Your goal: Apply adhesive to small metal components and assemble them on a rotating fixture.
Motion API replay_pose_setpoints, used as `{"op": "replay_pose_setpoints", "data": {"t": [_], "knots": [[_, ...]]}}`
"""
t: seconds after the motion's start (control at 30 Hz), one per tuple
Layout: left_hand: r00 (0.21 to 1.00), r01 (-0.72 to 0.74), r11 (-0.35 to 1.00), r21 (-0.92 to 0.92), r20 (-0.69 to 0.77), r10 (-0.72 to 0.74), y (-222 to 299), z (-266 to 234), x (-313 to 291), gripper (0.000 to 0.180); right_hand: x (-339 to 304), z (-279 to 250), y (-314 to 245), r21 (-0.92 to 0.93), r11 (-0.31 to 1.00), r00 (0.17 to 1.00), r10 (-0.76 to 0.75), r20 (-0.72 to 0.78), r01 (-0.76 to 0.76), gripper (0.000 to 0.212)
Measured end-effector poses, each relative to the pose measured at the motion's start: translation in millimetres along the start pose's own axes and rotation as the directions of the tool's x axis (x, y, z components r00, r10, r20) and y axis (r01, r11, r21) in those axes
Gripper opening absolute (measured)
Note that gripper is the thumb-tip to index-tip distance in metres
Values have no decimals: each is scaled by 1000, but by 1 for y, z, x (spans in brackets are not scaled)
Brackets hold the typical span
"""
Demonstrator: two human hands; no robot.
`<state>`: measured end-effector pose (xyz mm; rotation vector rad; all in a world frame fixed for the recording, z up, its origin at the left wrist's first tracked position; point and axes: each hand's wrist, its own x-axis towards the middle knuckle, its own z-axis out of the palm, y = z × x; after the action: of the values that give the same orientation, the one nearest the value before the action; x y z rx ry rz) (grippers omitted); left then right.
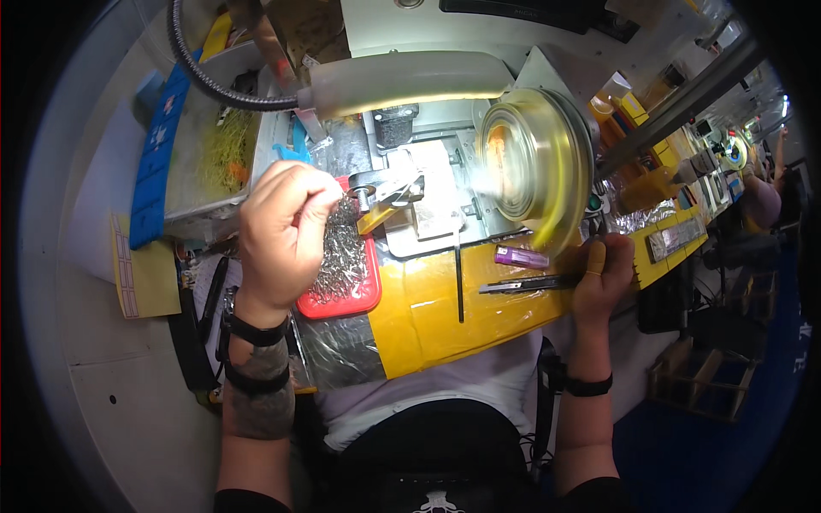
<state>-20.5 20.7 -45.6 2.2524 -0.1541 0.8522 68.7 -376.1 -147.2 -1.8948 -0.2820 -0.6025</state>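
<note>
Numerous metal pieces (pixel 345 263) lie in the left red tray (pixel 340 306), apparently outstanding; left hand (pixel 286 231) and right hand (pixel 602 278) curl narrow, contents indeterminable.

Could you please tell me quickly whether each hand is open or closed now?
Left hand: closed in a pinch by the red tray; anything held cannot be told.
Right hand: curled closed near the utility knife; anything held cannot be told.

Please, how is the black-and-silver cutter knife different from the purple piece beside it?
The cutter knife is long and slim; the purple piece is shorter and stubbier. The knife is black and silver-grey, the piece mostly purple. The knife's end is nearer the right hand than the piece is. Both lie on the yellow work surface.
</note>
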Motion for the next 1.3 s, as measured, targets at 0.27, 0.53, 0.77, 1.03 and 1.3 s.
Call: {"op": "replay_pose_setpoints", "data": {"t": [0.27, 0.53, 0.77, 1.03, 1.3], "knots": [[998, -36, 997, -64, 46, 39, -6, -1, -3, 4, 1, -2, 0, -21, 999, 999, 38, 5, -38, 7], [998, -44, 996, -82, 30, 47, -18, -2, -8, 10, 2, -1, -3, 1, 999, 999, 43, 3, -43, 5], [991, 42, 998, -44, 128, -36, -5, -11, -8, 23, 2, -4, -2, -13, 999, 999, 41, 27, -41, 5], [893, 431, 492, -757, 282, -350, -7, 33, -25, 33, 2, -3, -1, 54, 995, 996, 84, 16, -84, 6], [938, 302, 785, -540, 21, -346, -7, 41, -28, 25, -2, -4, 29, 96, 990, 995, 97, 24, -99, 3]]}}
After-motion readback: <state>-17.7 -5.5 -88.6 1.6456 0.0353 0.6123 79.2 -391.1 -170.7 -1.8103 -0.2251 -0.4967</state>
